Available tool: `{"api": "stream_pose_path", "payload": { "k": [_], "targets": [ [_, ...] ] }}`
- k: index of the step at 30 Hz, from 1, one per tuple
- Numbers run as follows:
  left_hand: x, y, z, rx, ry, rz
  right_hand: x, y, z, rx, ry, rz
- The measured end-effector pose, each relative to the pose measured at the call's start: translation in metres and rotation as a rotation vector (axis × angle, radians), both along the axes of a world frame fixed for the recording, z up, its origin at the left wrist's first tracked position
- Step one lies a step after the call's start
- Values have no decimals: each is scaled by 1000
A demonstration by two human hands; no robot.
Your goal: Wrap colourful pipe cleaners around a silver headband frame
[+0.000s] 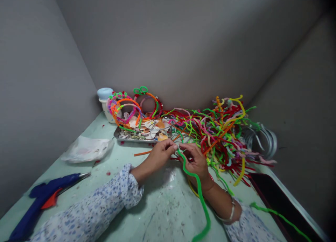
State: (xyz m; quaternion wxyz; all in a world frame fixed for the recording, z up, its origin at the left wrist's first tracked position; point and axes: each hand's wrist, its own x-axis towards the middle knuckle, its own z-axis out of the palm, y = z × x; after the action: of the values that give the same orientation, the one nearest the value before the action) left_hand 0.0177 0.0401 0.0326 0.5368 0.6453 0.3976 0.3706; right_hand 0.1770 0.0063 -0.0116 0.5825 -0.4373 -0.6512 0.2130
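Green pipe cleaner [201, 196] dangling right up close, its lower end running out of view at the near edge, and its upper end is up between the two hands. Those hands are close together over the table [162, 210]: the left hand [163, 151] has thumb and forefinger pinched beside that upper end, though exactly what sits between them I cannot tell. Over on the right hand [195, 161], fingers are curled, thumb and forefinger clamped on the green strand near its top.

Near left, there's a blue glue gun [49, 187] lying flat, with a clear plastic bag [88, 150] beyond it. Far left, a blue-lidded jar [105, 107] stands by fuzzy hoops [127, 103] and a metal tray [139, 141] of shells [147, 124]. Right of that, a tangled multicolored pile [217, 130], coiled wire [273, 144] at its far side, and near right, a dark flat panel [282, 203] with a loose green strip [280, 215] across it.
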Motion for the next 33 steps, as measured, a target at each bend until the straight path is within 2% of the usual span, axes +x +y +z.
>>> {"api": "stream_pose_path", "payload": {
  "k": [8,14,21,33],
  "targets": [
    [-1,2,2,-12,8,-37,4,7,-4,139,-190,-50],
    [-3,4,3,39,73,-53,5,5,-2,175,-304,-92],
    [-3,6,8,92,142,-63,7,7,-7,169,-272,-124],
    [-5,7,2,164,176,-91,6,2,-4,25,-195,-107]
  ]
}}
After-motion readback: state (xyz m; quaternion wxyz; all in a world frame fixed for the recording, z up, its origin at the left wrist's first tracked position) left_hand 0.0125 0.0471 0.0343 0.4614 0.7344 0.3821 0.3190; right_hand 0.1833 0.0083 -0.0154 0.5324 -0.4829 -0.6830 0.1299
